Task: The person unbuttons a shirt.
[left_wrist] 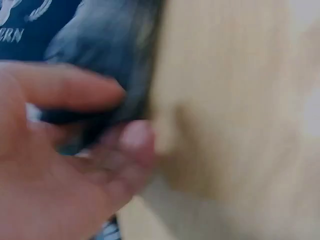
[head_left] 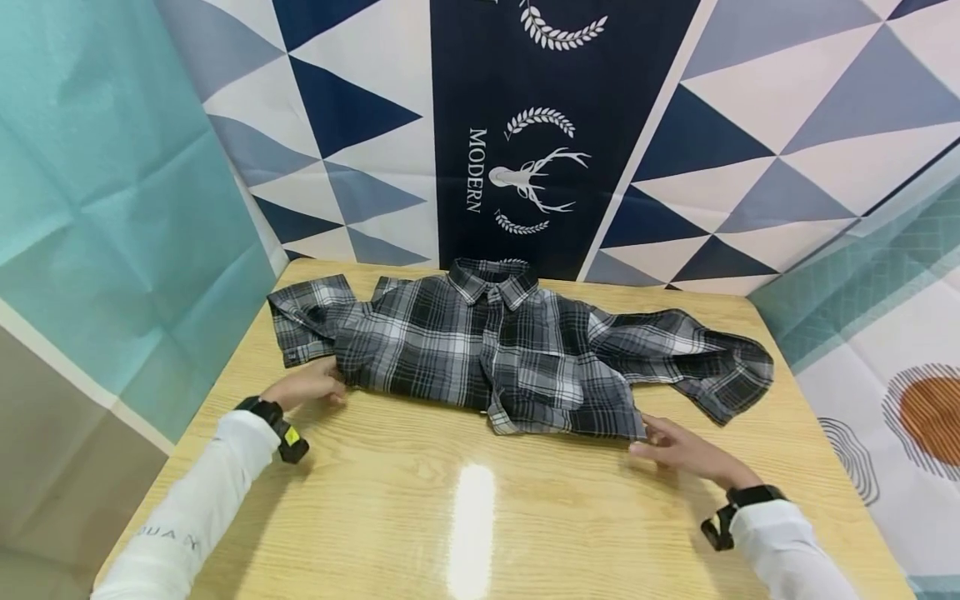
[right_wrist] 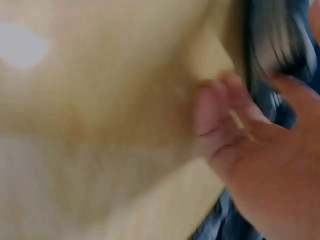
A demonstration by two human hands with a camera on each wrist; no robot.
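A grey, black and white plaid button-up shirt (head_left: 442, 342) lies on the table, its collar at the far side and its sleeves out to both sides. The body looks short, with its near edge running across mid-table. My left hand (head_left: 309, 385) is at the near left corner, fingers loosely bent right at the cloth's edge. In the left wrist view a gap shows between finger and thumb, dark cloth behind. At the near right corner, my right hand (head_left: 686, 448) has its fingertips by the cloth, thumb held apart. Both wrist views are blurred.
The wooden table (head_left: 390, 508) carries a bright light reflection in front of the shirt. A patterned cloth wall (head_left: 375, 142) with triangles and a deer print rises right behind the collar. Teal fabric (head_left: 112, 192) hangs on the left, and printed fabric (head_left: 885, 350) on the right.
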